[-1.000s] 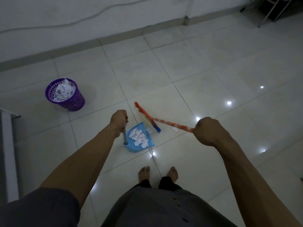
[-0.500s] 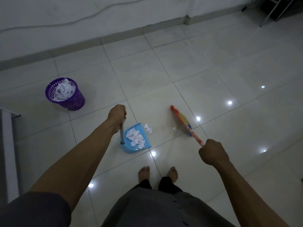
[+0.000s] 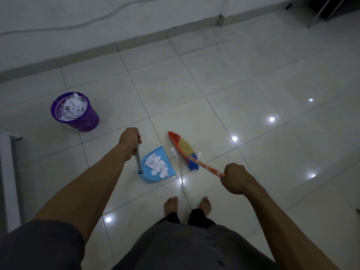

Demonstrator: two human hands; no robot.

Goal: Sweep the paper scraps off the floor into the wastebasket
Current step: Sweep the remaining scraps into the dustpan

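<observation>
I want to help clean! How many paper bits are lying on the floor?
2. One scrap lies between the dustpan and the broom; the other scrap sits just right of the broom head. More may hide under the bristles.

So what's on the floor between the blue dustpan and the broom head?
One crumpled paper scrap lies on the tile between the dustpan and the broom head, close against the bristles. The head view shows it.
</observation>
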